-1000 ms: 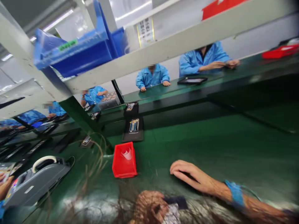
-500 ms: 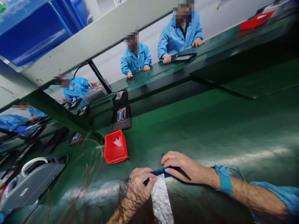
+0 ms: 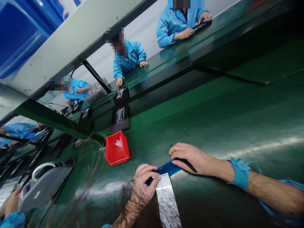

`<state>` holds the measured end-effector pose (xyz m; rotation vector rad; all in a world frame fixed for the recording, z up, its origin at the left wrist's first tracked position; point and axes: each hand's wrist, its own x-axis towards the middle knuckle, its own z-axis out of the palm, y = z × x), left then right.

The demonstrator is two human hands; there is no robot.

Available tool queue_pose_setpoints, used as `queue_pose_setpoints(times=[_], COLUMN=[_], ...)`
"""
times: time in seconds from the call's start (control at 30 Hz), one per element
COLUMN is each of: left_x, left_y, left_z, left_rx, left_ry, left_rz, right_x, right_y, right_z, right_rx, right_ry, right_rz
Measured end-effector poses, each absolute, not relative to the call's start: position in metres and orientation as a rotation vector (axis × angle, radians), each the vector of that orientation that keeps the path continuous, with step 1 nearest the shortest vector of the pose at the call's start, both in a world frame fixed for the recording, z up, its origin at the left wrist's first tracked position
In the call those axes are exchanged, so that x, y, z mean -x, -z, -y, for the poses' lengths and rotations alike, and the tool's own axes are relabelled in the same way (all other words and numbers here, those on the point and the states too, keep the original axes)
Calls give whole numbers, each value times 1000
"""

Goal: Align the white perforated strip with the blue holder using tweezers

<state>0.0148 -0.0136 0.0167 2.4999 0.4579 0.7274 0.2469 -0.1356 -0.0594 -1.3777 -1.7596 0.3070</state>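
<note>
My left hand [image 3: 144,183] is closed at the top end of a pale silvery strip [image 3: 167,196], thumb and fingers pinching by its toothed edge. The strip runs down out of view at the bottom. A dark blue film [image 3: 169,168] stretches from beneath my left fingers to my right hand [image 3: 190,158], whose thumb and fingers are closed on its far end. A slim black tool [image 3: 190,165], its kind not clear, is tucked in my right hand, with a thin tip showing past the fingers. My right wrist wears a blue band.
Ahead to the left stands a red bin [image 3: 117,153] with a clear, cone-like piece inside. Behind it lie black trays [image 3: 121,126] with phone parts. A grey tape dispenser [image 3: 47,186] is at left, beside another person's hand [image 3: 10,202]. Co-workers in blue [image 3: 129,58] sit across the green bench.
My right hand has moved away from my left, and more blue film shows between them. Another person's hand has appeared beside the tape dispenser. The view has shifted slightly.
</note>
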Motion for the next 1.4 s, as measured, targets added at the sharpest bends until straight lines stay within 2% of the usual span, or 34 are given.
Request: queue_pose_setpoints(times=[0.33,0.63,0.83,1.0,1.23,1.4], left_x=[-27,-34,-28,-23,-20,-18], left_y=[-18,-21,-19,-20,-22,-25], left_z=[16,18,27,39,41,46], left_rx=[-2439,-2405,-2413,-2456,-2511,-2531], left_ry=[-720,-699,-605,-534,-495,-449], left_rz=[-462,-506,-459,-433,-399,-360], right_x=[-246,-229,-212,-199,-186,-185], right_y=[67,43,24,6,5,2], right_z=[138,156,170,185,188,184], right_rx=[1430,1333,1312,1235,1124,1128], right_ry=[-216,22,68,-151,-491,-496], right_rz=[1752,1623,1691,1506,1472,1452])
